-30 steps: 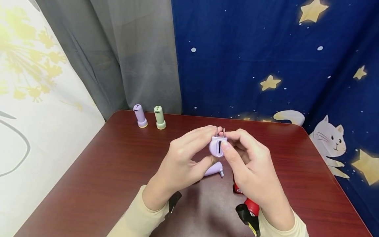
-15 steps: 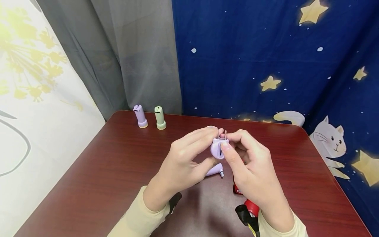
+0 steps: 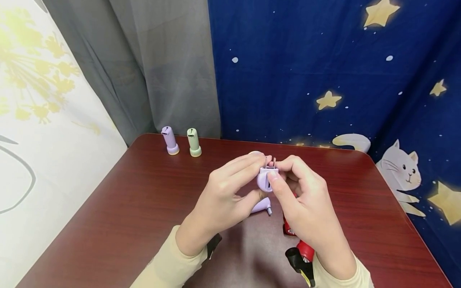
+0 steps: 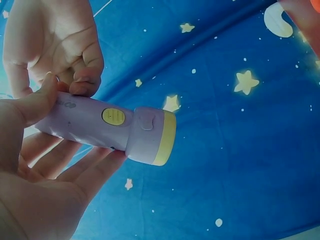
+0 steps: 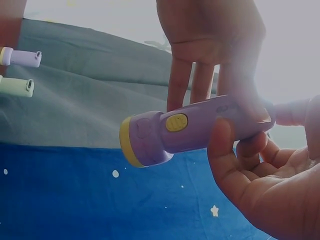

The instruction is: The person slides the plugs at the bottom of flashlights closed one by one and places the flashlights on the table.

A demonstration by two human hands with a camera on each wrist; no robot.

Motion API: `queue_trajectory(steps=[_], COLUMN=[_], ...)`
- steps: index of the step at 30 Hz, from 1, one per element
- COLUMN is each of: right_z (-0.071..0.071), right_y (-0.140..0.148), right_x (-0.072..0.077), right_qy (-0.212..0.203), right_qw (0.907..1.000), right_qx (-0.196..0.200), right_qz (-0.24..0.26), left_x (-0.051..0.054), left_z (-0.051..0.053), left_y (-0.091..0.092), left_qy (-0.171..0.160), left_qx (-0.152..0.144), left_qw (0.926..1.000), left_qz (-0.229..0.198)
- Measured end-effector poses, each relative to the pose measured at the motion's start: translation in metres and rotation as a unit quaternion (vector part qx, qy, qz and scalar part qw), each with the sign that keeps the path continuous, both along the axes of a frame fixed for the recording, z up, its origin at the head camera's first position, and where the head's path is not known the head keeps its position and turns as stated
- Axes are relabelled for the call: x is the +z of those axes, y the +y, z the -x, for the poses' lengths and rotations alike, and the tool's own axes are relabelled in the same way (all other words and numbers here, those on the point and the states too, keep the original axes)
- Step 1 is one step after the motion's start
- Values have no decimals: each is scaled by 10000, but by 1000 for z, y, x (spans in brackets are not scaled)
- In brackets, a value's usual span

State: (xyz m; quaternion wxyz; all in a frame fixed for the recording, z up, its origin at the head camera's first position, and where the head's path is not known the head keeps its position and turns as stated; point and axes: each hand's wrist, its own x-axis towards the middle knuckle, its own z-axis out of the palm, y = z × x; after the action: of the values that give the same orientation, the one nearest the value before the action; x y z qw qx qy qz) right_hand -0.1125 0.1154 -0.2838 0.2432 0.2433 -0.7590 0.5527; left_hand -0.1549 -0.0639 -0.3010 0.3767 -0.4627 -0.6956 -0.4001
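Note:
Both hands hold one purple flashlight (image 3: 264, 182) (image 4: 95, 122) (image 5: 195, 127), raised over the table with its end towards the head camera and two metal prongs sticking out of that end. My left hand (image 3: 230, 192) (image 4: 50, 170) grips the body between thumb and fingers. The thumb of my right hand (image 3: 311, 208) (image 5: 270, 175) presses on the end beside a dark slot, and its other fingers curl at the body. The wrist views show a yellow button and a yellow rim on the wide head. Below the hands lies another purple piece (image 3: 261, 205), partly hidden by my left hand.
At the back left of the brown table (image 3: 144, 192), a purple flashlight (image 3: 170, 141) and a green flashlight (image 3: 194, 143) stand upright. Red and black objects (image 3: 305, 251) show beside my right wrist. Grey and blue curtains hang behind.
The held flashlight has shifted slightly right and tilted a little, and my right thumb now covers more of the slot's upper part. Both hands keep their hold.

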Motion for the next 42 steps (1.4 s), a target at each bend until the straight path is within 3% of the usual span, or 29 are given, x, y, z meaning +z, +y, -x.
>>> queue_trajectory(steps=[21, 42], right_z=[-1, -3], right_y=[2, 2], right_x=[4, 4], right_qy=[-362, -193], right_qw=[9993, 9996], right_qx=[-11, 214], right_qz=[129, 36], left_x=[0, 2], left_z=[-1, -2], left_y=[2, 4], left_qy=[-115, -100], left_qx=[131, 145], left_qw=[9998, 9996], left_qz=[13, -223])
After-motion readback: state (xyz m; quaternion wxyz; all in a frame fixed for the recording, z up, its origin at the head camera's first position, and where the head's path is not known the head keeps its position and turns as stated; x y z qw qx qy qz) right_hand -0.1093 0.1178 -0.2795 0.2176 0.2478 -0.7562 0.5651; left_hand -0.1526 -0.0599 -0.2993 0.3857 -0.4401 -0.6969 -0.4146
